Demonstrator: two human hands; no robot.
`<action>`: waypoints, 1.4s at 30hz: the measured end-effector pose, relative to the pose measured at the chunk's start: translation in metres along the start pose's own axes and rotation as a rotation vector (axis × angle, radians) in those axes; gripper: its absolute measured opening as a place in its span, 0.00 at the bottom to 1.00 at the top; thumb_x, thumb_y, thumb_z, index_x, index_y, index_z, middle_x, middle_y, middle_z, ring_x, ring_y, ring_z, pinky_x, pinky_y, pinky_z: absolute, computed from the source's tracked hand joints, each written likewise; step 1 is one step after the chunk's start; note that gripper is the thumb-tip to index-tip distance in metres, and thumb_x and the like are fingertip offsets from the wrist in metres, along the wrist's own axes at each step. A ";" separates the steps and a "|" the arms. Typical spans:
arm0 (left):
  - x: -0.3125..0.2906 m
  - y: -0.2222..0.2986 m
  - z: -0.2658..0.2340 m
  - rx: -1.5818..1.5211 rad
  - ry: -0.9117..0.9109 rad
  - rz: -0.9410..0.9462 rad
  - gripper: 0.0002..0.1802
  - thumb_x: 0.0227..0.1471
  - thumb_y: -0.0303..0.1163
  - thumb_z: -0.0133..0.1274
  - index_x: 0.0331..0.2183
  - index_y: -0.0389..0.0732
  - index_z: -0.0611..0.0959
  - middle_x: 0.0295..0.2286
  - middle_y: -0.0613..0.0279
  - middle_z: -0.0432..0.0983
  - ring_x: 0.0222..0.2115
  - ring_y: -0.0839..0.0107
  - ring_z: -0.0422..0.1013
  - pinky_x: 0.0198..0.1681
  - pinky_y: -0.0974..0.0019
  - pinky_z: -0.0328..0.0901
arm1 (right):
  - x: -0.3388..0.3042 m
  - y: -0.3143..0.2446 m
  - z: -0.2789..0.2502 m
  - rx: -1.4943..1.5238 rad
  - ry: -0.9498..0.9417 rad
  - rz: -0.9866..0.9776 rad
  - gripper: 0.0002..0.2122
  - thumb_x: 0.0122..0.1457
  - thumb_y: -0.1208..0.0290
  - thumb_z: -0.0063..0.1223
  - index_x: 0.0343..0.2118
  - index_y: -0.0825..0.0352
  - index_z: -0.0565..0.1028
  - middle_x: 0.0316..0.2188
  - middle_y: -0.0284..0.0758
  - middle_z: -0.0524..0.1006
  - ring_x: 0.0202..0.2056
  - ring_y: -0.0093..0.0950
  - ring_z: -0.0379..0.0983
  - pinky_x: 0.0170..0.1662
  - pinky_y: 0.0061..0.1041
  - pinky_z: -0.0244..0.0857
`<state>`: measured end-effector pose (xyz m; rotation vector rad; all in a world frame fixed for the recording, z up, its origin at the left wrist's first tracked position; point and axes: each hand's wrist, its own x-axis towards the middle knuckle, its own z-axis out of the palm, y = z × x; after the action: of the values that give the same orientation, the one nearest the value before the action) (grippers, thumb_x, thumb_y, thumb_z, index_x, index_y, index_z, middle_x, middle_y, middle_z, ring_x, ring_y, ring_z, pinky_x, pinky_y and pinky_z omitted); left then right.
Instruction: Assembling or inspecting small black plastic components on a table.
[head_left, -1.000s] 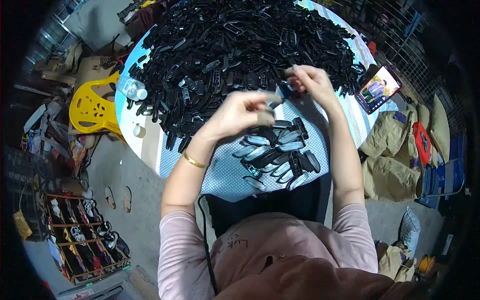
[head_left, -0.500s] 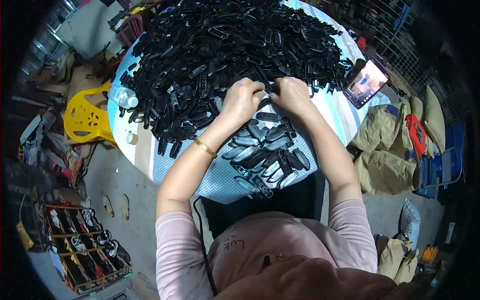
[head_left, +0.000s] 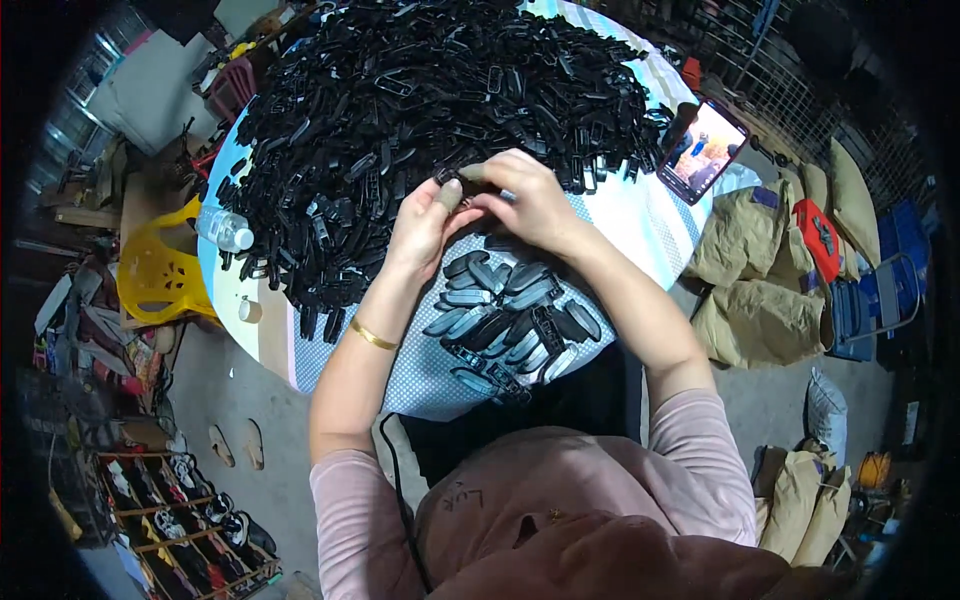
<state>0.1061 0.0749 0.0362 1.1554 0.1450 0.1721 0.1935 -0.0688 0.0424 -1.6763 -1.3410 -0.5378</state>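
A large heap of small black plastic parts (head_left: 420, 110) covers most of the round table (head_left: 410, 385). My left hand (head_left: 418, 228) and my right hand (head_left: 530, 203) meet at the heap's near edge, fingers closed. Between their fingertips is a small black plastic part (head_left: 447, 174), partly hidden by the fingers. My left thumb and forefinger pinch it, and my right fingertips work against it. Between my forearms and nearer to me lies a smaller group of elongated black parts (head_left: 515, 315), several showing shiny grey faces.
A clear plastic bottle (head_left: 225, 230) lies at the table's left, with a small cup (head_left: 249, 311) nearby. At the right edge stands a lit phone (head_left: 704, 152). A yellow chair (head_left: 150, 270) is on the left; brown sacks (head_left: 760, 320) are on the right.
Both hands have come closer together, moving left in the picture, and now meet over one small black part. The whole view has shifted slightly.
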 end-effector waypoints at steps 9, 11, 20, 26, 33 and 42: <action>-0.005 0.009 0.001 0.285 0.036 0.245 0.11 0.42 0.21 0.57 0.33 0.33 0.79 0.30 0.65 0.75 0.31 0.76 0.71 0.37 0.75 0.65 | -0.004 -0.004 -0.001 0.951 0.031 0.643 0.13 0.54 0.76 0.50 0.43 0.73 0.71 0.35 0.36 0.74 0.30 0.21 0.73 0.34 0.18 0.69; -0.006 0.015 0.000 0.299 -0.056 0.173 0.14 0.42 0.21 0.57 0.36 0.32 0.78 0.31 0.63 0.76 0.31 0.76 0.72 0.38 0.75 0.65 | -0.002 -0.005 -0.001 0.892 -0.021 0.665 0.13 0.55 0.76 0.50 0.43 0.73 0.71 0.34 0.35 0.74 0.28 0.20 0.73 0.31 0.16 0.69; -0.009 0.014 0.005 0.365 0.042 0.304 0.20 0.45 0.23 0.55 0.44 0.34 0.76 0.34 0.66 0.75 0.32 0.81 0.69 0.38 0.76 0.64 | -0.004 -0.011 0.004 0.712 -0.060 0.577 0.11 0.57 0.75 0.46 0.41 0.72 0.72 0.29 0.31 0.72 0.24 0.18 0.72 0.22 0.13 0.66; -0.009 0.024 0.000 0.504 -0.036 0.297 0.18 0.47 0.24 0.52 0.44 0.34 0.75 0.35 0.66 0.75 0.33 0.81 0.68 0.40 0.76 0.63 | -0.004 -0.016 0.001 0.716 -0.033 0.528 0.10 0.57 0.76 0.45 0.40 0.73 0.73 0.30 0.31 0.70 0.24 0.17 0.72 0.21 0.12 0.65; -0.005 0.025 -0.009 0.530 -0.079 0.312 0.17 0.47 0.23 0.51 0.42 0.33 0.76 0.35 0.64 0.75 0.35 0.79 0.69 0.42 0.75 0.63 | -0.004 -0.024 0.008 0.534 0.083 0.352 0.09 0.57 0.77 0.44 0.39 0.73 0.73 0.29 0.32 0.70 0.22 0.16 0.71 0.20 0.10 0.62; -0.011 0.031 -0.005 0.617 -0.057 0.301 0.16 0.45 0.24 0.55 0.40 0.34 0.78 0.30 0.66 0.74 0.32 0.80 0.68 0.38 0.76 0.63 | -0.006 -0.022 0.012 0.408 0.164 0.246 0.09 0.55 0.80 0.45 0.38 0.73 0.74 0.28 0.33 0.71 0.20 0.17 0.70 0.21 0.13 0.62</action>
<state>0.0925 0.0893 0.0626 1.7955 -0.0342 0.3765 0.1683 -0.0621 0.0397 -1.3998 -1.0255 -0.2320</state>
